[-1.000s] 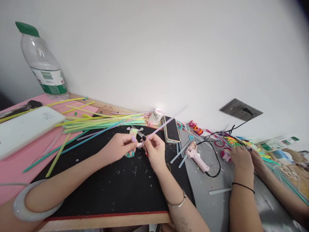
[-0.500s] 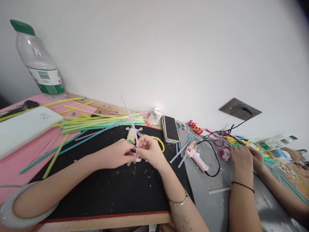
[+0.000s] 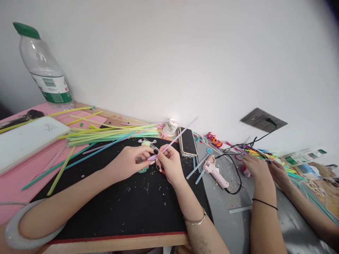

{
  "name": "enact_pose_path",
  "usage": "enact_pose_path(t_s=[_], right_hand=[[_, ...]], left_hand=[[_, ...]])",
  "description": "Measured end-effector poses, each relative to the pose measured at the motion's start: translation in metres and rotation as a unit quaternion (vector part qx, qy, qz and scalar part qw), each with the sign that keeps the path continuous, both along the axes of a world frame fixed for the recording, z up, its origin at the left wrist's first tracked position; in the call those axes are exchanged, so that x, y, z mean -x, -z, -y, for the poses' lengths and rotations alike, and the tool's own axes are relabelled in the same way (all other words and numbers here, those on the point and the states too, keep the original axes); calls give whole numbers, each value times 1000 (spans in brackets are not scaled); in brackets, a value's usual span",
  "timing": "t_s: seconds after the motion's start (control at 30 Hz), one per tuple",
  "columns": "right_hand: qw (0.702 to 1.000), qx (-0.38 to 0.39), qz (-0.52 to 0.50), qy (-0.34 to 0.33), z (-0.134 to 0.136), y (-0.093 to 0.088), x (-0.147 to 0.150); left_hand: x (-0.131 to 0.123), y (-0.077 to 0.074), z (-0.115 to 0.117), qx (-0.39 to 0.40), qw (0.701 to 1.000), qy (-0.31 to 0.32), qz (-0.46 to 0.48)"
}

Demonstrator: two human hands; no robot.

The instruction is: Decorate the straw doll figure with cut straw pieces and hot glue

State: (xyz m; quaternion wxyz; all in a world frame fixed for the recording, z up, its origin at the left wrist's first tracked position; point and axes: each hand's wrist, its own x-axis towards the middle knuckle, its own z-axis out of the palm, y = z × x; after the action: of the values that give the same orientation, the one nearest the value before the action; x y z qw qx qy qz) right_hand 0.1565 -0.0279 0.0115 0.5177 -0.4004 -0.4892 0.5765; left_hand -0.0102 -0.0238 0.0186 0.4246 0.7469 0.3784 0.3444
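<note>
My left hand [image 3: 134, 160] and my right hand [image 3: 169, 164] meet over the black mat [image 3: 116, 208]. Their fingertips pinch a lilac pipe cleaner [image 3: 176, 139], whose long free end slants up to the right, past the phone. Just behind my fingers lies a small pale yellow-green figure with lilac curled ends [image 3: 147, 141], partly covered by my hands. A bit of turquoise [image 3: 143, 170] shows beneath my left fingers, too hidden to name.
Left are a pipe cleaner bundle [image 3: 111, 135], a white power bank [image 3: 29, 141] and a bottle [image 3: 45, 70]. Right are a phone [image 3: 187, 141], a pink glue gun [image 3: 215, 173] with black cord, and a co-worker's hands [image 3: 256, 165]. A small white cup [image 3: 170, 127] stands by the wall.
The lilac pipe cleaner has swung from nearly upright to slanting right. My left fingers have opened out somewhat around it. The yellow loop beside my right hand is now hidden. The co-worker's hands have shifted left.
</note>
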Motion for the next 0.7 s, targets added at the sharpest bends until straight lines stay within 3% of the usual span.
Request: enact_pose_path(t_s=[0.2,0.33,0.5,0.7], right_hand=[[998,9,-64,28,0,1,3],[994,33,-105,19,2,0,4],[990,39,-137,-2,1,0,2],[991,39,-127,-1,0,-2,2]], left_hand=[[0,10,-2,-190,980,-58,-29],[1,10,-1,-244,965,-89,-23],[3,11,-2,-203,973,-106,-18],[2,10,-1,-58,989,-137,24]])
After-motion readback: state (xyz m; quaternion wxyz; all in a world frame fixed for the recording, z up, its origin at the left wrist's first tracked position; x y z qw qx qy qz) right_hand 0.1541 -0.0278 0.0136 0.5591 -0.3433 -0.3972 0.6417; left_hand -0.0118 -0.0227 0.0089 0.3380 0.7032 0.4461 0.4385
